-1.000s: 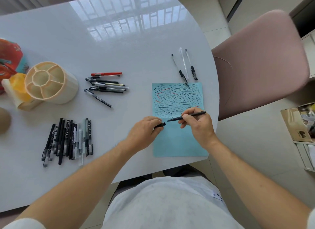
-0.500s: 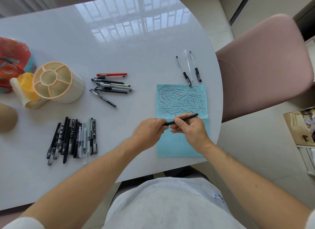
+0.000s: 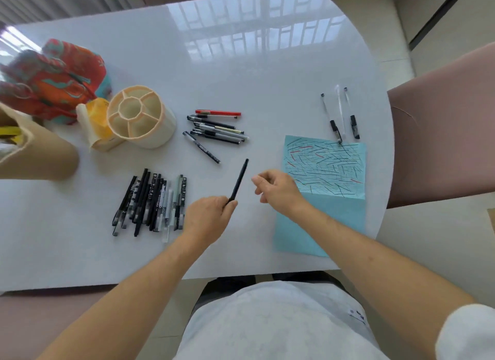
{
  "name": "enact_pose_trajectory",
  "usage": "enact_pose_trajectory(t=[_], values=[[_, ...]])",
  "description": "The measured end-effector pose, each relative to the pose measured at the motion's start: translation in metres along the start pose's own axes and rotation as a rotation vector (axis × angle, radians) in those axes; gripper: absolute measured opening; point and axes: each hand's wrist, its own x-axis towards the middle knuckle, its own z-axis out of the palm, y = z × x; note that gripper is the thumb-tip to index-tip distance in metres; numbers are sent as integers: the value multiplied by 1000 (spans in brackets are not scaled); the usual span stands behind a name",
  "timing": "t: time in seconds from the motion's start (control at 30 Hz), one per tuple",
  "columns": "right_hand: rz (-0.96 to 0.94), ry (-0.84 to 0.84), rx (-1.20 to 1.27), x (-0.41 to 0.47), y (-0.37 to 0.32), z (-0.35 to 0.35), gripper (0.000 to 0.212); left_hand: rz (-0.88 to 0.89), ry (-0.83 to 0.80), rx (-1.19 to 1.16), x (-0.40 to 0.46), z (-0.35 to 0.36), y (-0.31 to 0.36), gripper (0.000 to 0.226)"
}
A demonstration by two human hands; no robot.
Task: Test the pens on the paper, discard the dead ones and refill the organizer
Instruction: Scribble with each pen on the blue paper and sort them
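My left hand [image 3: 209, 220] pinches the near end of a capped black pen [image 3: 239, 181] that points away over the table. My right hand [image 3: 278, 189] hovers just right of it, fingers loosely curled, holding nothing. The blue paper [image 3: 325, 193] with many black and red test strokes lies at the right. A row of several black pens [image 3: 151, 203] lies left of my left hand. A smaller group of pens [image 3: 217, 128], one of them red, lies beyond. Three pens [image 3: 341, 113] lie above the paper. The cream round organizer [image 3: 140, 115] stands empty at the left.
A colourful fabric bag [image 3: 53, 78] and a yellow pack [image 3: 97, 113] sit behind the organizer. A tan container [image 3: 34, 150] is at the far left edge. A pink chair [image 3: 444, 124] stands right of the white table [image 3: 241, 51].
The cap went onto the pen over the paper. My right hand let go, and my left hand carried the capped pen leftward off the paper.
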Motion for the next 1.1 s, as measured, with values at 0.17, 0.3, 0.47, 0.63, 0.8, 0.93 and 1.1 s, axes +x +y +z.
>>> enact_pose_trajectory(t=[0.17, 0.3, 0.47, 0.63, 0.8, 0.93, 1.1], values=[[-156, 42, -355, 39, -36, 43, 19, -197, -2, 165, -23, 2, -58, 51], [-238, 91, -610, 71, -58, 72, 26, -249, -66, 243, -25, 5, -81, 52], [-277, 132, -890, 98, -63, 92, 30, -289, -185, 271, -21, 6, -94, 57], [-308, 156, -860, 97, -56, 93, 22, -322, -218, 236, -17, 4, -100, 52], [-242, 157, -323, 56, -38, 56, 10, -273, -180, 147, -14, -1, -96, 56], [-126, 165, 20, 4, -11, 12, 10, -178, 44, -197, -2, -8, -73, 27], [-72, 135, 213, -52, 25, -33, 15, 169, -112, -361, 18, -8, -16, 45]])
